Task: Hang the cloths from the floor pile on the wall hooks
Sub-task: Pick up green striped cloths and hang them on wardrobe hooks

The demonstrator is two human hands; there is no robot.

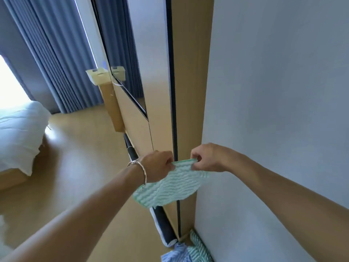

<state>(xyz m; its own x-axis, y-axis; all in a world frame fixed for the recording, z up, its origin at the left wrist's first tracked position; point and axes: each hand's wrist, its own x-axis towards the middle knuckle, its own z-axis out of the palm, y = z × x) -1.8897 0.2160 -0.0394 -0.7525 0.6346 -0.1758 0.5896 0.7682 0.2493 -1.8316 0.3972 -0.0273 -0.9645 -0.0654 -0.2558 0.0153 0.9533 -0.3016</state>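
Observation:
A green-and-white striped cloth (175, 186) hangs between my two hands in front of the wooden panel (190, 91). My left hand (158, 165), with a silver bracelet on its wrist, pinches the cloth's upper left edge. My right hand (205, 157) pinches the upper right corner, close to the grey wall (273, 91). On the floor at the foot of the wall lies the pile of cloths (190, 250), one bluish and one green striped. I see no wall hook in this view.
A dark rolled object (164, 222) leans along the base of the panel. A mirror (132, 53) is set in the panel further back. A bed with white bedding (18, 133) stands at left on the wood floor, with blue curtains (52, 53) behind.

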